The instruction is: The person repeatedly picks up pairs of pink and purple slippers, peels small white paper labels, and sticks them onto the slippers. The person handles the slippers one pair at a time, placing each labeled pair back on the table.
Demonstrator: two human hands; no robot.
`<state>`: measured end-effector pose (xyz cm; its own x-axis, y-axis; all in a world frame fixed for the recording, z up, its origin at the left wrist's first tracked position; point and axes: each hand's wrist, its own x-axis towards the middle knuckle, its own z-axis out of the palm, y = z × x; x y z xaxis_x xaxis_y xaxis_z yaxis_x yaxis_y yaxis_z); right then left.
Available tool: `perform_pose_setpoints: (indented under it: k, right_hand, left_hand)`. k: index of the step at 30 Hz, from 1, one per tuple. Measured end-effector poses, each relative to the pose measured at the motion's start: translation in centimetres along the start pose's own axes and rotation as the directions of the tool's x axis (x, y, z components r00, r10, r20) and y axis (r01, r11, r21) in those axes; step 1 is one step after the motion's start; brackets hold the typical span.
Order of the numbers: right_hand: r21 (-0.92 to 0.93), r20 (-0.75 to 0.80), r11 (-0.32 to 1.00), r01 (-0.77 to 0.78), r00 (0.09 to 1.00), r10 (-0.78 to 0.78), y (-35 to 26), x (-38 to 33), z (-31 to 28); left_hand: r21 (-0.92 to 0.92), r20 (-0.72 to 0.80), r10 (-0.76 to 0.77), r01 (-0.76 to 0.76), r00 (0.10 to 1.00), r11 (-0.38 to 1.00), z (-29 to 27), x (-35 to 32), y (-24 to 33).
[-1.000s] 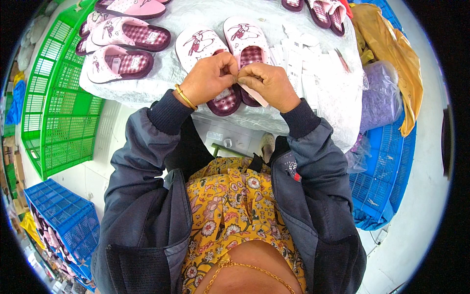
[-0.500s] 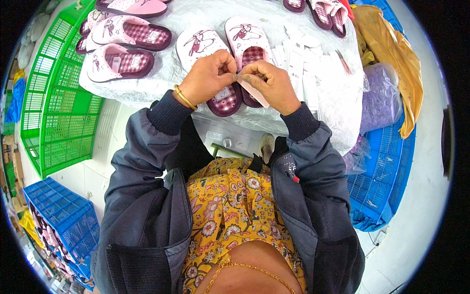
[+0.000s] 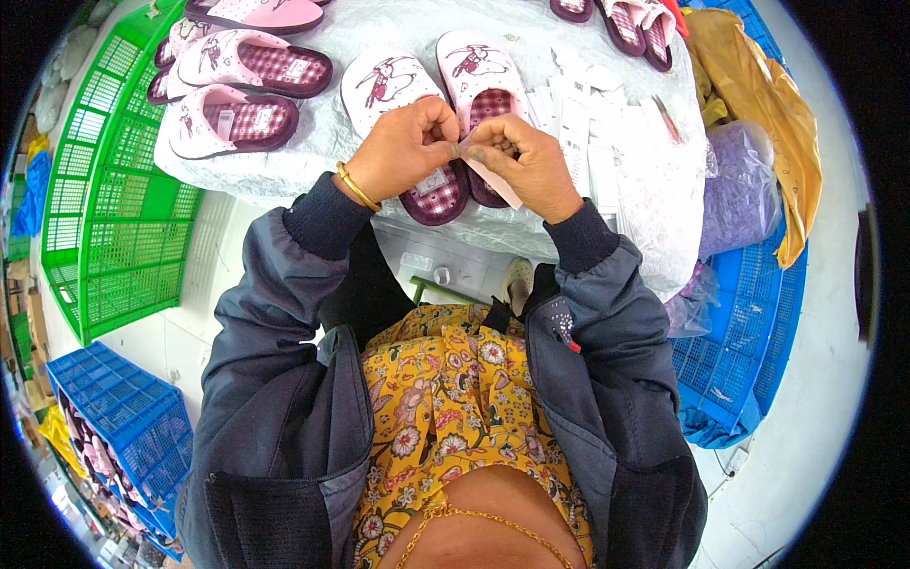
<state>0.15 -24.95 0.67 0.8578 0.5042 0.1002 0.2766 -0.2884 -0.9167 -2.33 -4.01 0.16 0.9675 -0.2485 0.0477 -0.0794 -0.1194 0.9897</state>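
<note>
My left hand [image 3: 403, 149] and my right hand [image 3: 523, 164] meet over the near edge of the table, both pinching a small pale paper tag [image 3: 493, 177]. Under them lies a pair of pink slippers [image 3: 389, 85] with maroon checked linings, partly hidden by my fingers. A gold bangle sits on my left wrist. A heap of white paper tags [image 3: 592, 123] lies just right of my right hand.
The table is covered with a crinkled white plastic sheet [image 3: 654, 228]. More pink slippers [image 3: 237, 119] lie at the far left and some at the back right [image 3: 630, 19]. Green crates [image 3: 104, 218] stand left, blue crates [image 3: 749, 332] right and one at lower left [image 3: 118, 417]. A yellow bag [image 3: 758, 104] and a purple bag [image 3: 735, 194] sit right.
My hands have stayed together over the slippers; the fingers have shifted slightly on the tag, which now hangs lower from my right hand.
</note>
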Motion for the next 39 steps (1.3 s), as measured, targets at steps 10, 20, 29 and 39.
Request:
perform_pose_setpoints:
  k: [10,20,29,39]
  right_hand:
    - [0.011,-0.002,1.000,-0.007,1.000,0.007,0.0,0.1,0.1]
    - [0.013,0.003,1.000,-0.013,1.000,0.013,-0.2,0.1,-0.1]
    - [-0.087,0.078,0.995,-0.050,0.995,0.057,-0.4,-0.1,-0.3]
    - [0.003,0.061,0.997,-0.074,0.995,0.073,-1.0,-0.4,0.1]
  left_hand:
    - [0.054,0.053,0.029,-0.032,0.998,0.998,-0.2,0.1,-0.6]
    - [0.012,0.032,0.021,-0.021,0.999,1.000,0.3,0.2,-0.5]
    - [-0.012,0.050,0.034,-0.034,0.998,0.999,0.3,0.1,-0.5]
    - [-0.041,0.046,0.027,-0.025,0.999,0.999,0.5,-0.1,-0.2]
